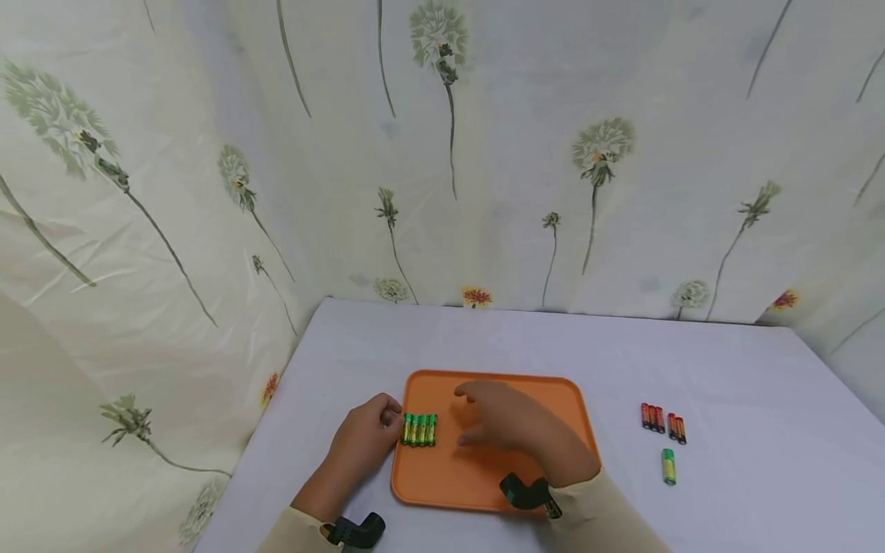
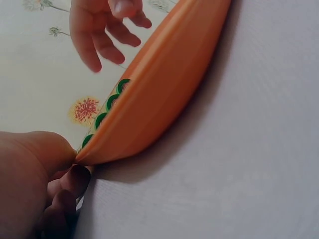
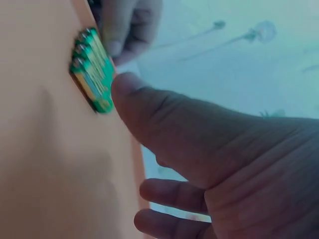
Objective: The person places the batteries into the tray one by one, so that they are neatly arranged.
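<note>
Orange tray (image 1: pixel 442 485) at its left rim: the thumb and bent fingers of the left hand (image 1: pixel 369 430) pinch it there. The right hand (image 1: pixel 503 415) hangs over the middle of the tray, fingers parted and bent a little, holding nothing. Between the two hands, on the tray and close along its left rim, green batteries (image 1: pixel 422 431) lie side by side in a row. Outside the tray, on the white table (image 1: pixel 359 342) to the right, are three red batteries (image 1: pixel 652 417), two more red batteries (image 1: pixel 673 426) just beside them, and a single green battery (image 1: pixel 668 466) nearer the person. A flower-printed curtain (image 1: pixel 518 153) hangs beyond.

The row looks easy to upset: were the left hand to raise the rim, the round cells could roll right across the tray, and a low sweep of the right thumb could knock them askew. The loose cells on the table could roll too if bumped.

The left fingertips are partly hidden beneath the rim, so whether they also touch the end battery I cannot tell. The right wrist view is blurred, the labels are unreadable, and the row's exact count is uncertain.
</note>
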### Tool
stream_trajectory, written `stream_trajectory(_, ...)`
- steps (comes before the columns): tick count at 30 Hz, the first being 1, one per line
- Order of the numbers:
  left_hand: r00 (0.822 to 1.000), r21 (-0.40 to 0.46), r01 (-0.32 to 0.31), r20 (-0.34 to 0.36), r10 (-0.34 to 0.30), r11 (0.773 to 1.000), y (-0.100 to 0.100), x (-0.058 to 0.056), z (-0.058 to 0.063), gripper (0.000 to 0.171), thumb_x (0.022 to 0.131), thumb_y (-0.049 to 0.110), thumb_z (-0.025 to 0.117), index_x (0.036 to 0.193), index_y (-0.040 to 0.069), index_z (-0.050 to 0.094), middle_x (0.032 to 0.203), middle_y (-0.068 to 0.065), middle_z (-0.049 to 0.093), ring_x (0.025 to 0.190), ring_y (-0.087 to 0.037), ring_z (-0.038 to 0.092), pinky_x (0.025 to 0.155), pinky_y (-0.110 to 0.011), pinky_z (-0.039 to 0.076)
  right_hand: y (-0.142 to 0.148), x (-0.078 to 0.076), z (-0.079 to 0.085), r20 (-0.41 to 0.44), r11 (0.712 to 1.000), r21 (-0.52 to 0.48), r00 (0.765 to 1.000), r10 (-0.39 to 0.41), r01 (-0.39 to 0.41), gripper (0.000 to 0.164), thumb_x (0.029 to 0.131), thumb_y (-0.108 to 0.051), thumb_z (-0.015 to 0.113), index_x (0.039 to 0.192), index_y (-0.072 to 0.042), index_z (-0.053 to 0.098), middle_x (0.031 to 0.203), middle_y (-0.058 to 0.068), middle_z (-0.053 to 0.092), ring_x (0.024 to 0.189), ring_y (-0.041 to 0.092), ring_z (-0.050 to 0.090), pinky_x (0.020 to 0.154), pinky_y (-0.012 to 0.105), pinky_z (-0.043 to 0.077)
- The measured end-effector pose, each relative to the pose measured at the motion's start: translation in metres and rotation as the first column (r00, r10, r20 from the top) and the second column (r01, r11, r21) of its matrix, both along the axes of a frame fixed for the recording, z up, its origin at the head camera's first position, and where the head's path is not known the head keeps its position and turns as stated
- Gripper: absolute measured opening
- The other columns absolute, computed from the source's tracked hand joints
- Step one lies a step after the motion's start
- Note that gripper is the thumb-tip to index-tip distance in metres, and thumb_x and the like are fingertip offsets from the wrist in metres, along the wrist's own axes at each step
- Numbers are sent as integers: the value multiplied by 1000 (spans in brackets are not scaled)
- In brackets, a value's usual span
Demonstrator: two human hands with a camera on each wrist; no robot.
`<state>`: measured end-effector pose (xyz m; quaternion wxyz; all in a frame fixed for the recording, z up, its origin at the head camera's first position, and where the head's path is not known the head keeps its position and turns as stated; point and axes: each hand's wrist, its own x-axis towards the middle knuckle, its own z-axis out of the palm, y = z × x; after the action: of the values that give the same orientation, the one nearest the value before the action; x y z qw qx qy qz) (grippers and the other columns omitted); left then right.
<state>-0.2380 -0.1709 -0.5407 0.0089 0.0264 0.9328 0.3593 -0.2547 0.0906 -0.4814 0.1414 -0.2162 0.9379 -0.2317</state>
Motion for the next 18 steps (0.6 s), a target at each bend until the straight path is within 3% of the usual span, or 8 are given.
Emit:
stream_trajectory(4,1000,-4,5,13,-5,1000,1,1,0,13,100,29,65,107,19,67,82,10,63,74,-11,57,69,-32,47,17,2,2,-12,999,-32,999,-34,34,73,83,-41,88,144,-13,59,133,5,65,122,24,61,99,47,52)
stream_trajectory(11,999,0,-2,-32,2,1000,2,-1,6,12,100,28,65,107,19,67,84,9,64,74,-12,57,68,-32,48,58,7,11,-46,993,-46,993,-108,105,69,85,-40,87,142,-13,60,136,6,64,123,26,61,97,47,53)
stream_trajectory(18,1000,4,-8,6,8,1000,1,2,2,14,99,28,64,109,18,68,86,8,65,75,-13,57,69,-33,48,113,20,8,3,983,-24,983,-184,184,71,85,-44,86,141,-9,60,133,9,64,120,31,61,95,51,54)
